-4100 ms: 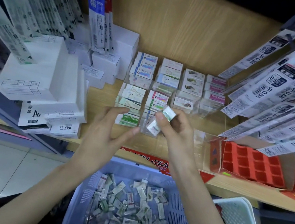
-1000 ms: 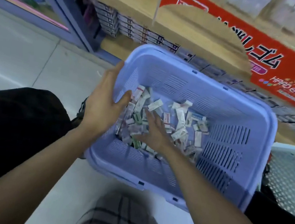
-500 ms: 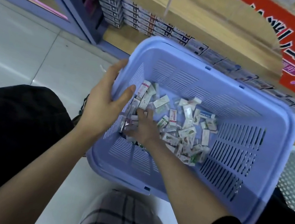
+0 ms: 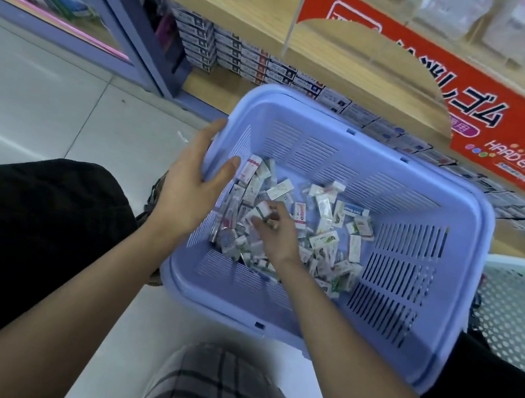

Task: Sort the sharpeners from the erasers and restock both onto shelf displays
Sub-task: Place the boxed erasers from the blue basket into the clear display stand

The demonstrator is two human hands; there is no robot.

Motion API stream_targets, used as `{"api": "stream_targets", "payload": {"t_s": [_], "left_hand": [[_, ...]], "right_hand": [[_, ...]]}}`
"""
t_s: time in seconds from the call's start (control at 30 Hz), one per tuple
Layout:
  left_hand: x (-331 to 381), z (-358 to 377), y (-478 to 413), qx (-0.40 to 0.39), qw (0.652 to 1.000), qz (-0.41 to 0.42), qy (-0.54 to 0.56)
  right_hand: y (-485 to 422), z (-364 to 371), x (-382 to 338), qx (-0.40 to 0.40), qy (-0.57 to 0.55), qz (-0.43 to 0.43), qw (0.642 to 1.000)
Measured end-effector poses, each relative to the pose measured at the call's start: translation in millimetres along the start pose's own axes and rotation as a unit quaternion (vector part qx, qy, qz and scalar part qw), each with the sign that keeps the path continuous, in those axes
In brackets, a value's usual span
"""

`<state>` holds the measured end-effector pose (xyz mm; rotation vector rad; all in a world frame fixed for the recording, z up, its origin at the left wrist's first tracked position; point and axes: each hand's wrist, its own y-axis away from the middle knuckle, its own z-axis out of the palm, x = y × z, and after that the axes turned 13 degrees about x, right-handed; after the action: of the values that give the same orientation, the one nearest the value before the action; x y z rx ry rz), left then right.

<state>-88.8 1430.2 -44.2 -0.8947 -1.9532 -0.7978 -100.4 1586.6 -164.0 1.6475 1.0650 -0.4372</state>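
The left hand (image 4: 193, 180) grips the left wall of the lavender basket (image 4: 331, 154), thumb hooked over the rim to the inside and the fingers spread down the outside. Just to the right of that thumb, the right hand (image 4: 274, 234) is down inside the basket, palm down, fingers curled. Its fingertips pinch a small white packet (image 4: 260, 211), which is blurred. Under and to the right of this hand lies the pile of wrapped packets (image 4: 324, 233), loose on the basket floor and heaped mostly toward the left-hand wall. One packet to the right of the right hand reads "Hard Eraser"; most of the others are too small to tell eraser from sharpener.

Beyond both hands, past the basket's far rim, stacked boxes (image 4: 260, 59) line a low shelf. A red sign (image 4: 478, 106) hangs on the shelf edge above them. Well to the right of the right hand, touching the lavender basket's side, stands a white basket (image 4: 520, 311)
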Motion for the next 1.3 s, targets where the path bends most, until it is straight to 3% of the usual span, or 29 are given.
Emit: {"api": "stream_targets", "payload": {"t_s": [0.13,0.23,0.33,0.5,0.73,0.93,1.1,1.2,1.3], "left_hand": [[14,-1,4,0.03,0.995,0.057,-0.069],[33,-4,13,0.038,0.983,0.144,-0.103],[62,-5,25,-0.064,0.976,0.188,-0.086],[121,-12,28,-0.222,0.936,0.255,-0.103],[177,-12,31,-0.241,0.901,0.345,-0.109],[180,-1,37,-0.253,0.928,0.274,-0.029],[186,-4,36,-0.273,0.939,0.206,0.047],[190,-4,37,-0.235,0.958,0.139,0.091],[196,-4,38,-0.224,0.96,0.085,0.145]], "right_hand": [[18,-39,-40,0.012,-0.079,-0.013,0.997],[39,-70,-75,0.017,-0.117,-0.043,0.992],[64,-100,-111,0.009,-0.127,-0.084,0.988],[101,-149,-169,-0.032,-0.137,-0.119,0.983],[128,-183,-209,-0.038,-0.159,-0.173,0.971],[125,-190,-210,-0.034,-0.14,-0.198,0.97],[130,-206,-222,-0.082,-0.111,-0.189,0.972],[129,-213,-226,-0.052,-0.097,-0.196,0.974],[122,-213,-225,-0.017,-0.14,-0.136,0.981]]}}
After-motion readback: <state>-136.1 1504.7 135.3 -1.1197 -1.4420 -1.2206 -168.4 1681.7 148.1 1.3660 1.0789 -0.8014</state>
